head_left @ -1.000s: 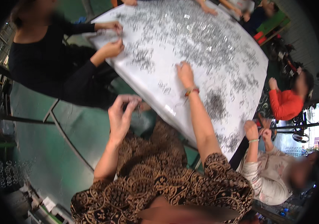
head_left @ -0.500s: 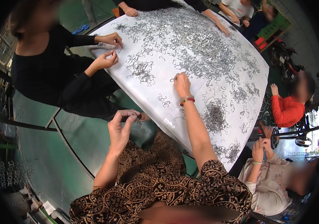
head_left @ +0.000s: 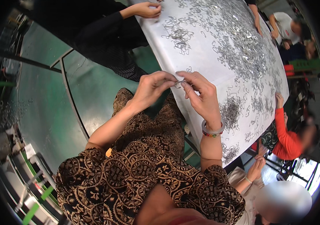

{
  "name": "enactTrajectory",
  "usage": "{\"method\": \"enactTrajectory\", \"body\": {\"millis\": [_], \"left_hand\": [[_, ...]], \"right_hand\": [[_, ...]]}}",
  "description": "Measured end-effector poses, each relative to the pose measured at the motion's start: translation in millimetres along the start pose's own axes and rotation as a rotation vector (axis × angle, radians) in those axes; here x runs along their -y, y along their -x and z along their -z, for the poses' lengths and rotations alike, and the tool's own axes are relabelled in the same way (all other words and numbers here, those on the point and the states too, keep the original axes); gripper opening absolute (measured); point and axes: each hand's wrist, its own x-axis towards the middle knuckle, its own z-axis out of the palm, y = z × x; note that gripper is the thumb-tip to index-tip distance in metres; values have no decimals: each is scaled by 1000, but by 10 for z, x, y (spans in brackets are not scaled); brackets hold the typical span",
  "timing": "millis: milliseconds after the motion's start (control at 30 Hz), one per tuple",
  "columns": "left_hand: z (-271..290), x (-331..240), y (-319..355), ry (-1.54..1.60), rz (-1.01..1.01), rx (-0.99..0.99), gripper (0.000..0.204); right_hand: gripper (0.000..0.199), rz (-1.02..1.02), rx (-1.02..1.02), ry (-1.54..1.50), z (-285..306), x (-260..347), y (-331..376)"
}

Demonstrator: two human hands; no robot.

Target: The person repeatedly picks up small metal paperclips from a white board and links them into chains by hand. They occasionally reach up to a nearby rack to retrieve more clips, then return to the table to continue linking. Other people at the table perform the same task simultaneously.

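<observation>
Both my hands meet over the near left edge of the white-topped table [head_left: 201, 63]. My left hand [head_left: 152, 88] is closed, its thumb and fingertips pinching small wire hooks [head_left: 179, 83]. Against them, my right hand [head_left: 203, 93] pinches at the same spot with thumb and forefinger, a bracelet on its wrist. How many hooks lie between the fingertips is too small to tell. Just right of my right hand lies a dense dark pile of hooks [head_left: 230, 112]. A looser pile [head_left: 179, 36] sits farther off, near the left edge.
A wide heap of grey hooks [head_left: 242, 48] covers the far part of the table. A co-worker's hand [head_left: 148, 10] is at the far left edge; another person's arm [head_left: 257, 22] reaches in at the far right. People sit along the right side, one in a red sleeve [head_left: 279, 123].
My right hand has left the tabletop and come back to my left hand, which has moved toward the table edge. The fingertips now meet. The view has turned, shifting the table.
</observation>
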Motion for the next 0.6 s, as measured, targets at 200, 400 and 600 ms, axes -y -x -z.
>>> {"method": "enactTrajectory", "body": {"millis": [200, 400, 600], "left_hand": [[62, -52, 0, -6, -25, 45, 14], [78, 70, 42, 126, -19, -7, 21], [229, 549, -628, -165, -74, -92, 21]], "right_hand": [[28, -97, -147, 43, -65, 94, -11], [9, 22, -226, -21, -87, 123, 62], [10, -20, -206, -105, -150, 144, 70]]}}
